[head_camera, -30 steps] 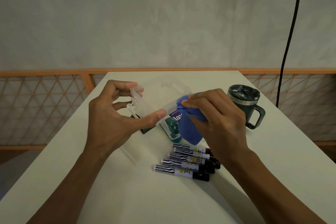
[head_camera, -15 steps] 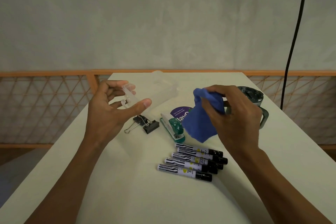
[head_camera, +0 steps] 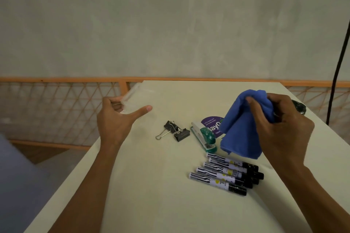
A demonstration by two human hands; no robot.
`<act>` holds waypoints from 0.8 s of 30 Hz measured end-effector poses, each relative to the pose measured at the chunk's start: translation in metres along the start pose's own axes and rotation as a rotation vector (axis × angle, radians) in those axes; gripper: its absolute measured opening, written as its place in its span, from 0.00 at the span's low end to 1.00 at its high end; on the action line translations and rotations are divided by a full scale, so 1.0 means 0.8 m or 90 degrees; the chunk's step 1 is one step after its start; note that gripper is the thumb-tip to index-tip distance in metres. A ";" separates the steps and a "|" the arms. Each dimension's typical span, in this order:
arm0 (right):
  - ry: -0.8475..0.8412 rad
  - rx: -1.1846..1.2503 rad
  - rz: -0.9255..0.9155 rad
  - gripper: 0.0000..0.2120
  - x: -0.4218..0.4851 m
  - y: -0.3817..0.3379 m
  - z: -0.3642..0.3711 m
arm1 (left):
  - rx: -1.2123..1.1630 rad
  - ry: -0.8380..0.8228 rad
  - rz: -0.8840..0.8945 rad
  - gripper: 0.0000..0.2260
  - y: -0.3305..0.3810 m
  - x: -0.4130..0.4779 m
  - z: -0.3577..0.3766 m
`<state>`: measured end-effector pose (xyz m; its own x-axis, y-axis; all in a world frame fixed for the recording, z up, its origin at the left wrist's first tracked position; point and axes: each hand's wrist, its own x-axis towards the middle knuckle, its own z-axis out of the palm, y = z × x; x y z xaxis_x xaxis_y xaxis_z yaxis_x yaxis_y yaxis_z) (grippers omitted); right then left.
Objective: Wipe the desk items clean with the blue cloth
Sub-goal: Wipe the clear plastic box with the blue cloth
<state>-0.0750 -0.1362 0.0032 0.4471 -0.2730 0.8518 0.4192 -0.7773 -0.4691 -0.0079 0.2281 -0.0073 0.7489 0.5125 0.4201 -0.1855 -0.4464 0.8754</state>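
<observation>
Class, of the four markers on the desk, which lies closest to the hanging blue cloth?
The rearmost marker, right under the lower edge of the blue cloth; the other three lie nearer the person.

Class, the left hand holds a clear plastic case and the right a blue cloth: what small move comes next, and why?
Probably set the clear plastic case down on the cream table: the left hand holds it apart from the blue cloth in the right hand; black binder clips lie waiting.

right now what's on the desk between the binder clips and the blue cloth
In the head view, a green and white stapler lies between the binder clips and the blue cloth, with a round purple label partly hidden behind it.
</observation>
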 end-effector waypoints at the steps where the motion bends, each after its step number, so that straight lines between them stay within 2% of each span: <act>1: 0.007 0.000 0.007 0.15 0.000 0.000 -0.001 | 0.028 0.004 -0.002 0.43 -0.004 0.000 0.002; 5: 0.026 -0.006 0.029 0.17 0.000 -0.004 -0.004 | 0.102 0.000 -0.025 0.43 -0.028 0.003 0.013; 14: 0.033 0.016 0.055 0.21 -0.002 -0.003 -0.003 | 0.162 -0.025 -0.083 0.43 -0.070 0.018 0.022; 20: 0.016 0.047 0.082 0.26 -0.002 0.015 -0.001 | 0.219 -0.016 -0.095 0.48 -0.080 0.021 0.026; 24: 0.019 0.028 0.082 0.25 -0.003 0.017 0.000 | 0.235 -0.021 -0.097 0.49 -0.083 0.022 0.026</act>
<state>-0.0702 -0.1462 -0.0049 0.4755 -0.3860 0.7905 0.3945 -0.7097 -0.5837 0.0308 0.2515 -0.0632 0.7716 0.5720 0.2782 0.1667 -0.6039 0.7794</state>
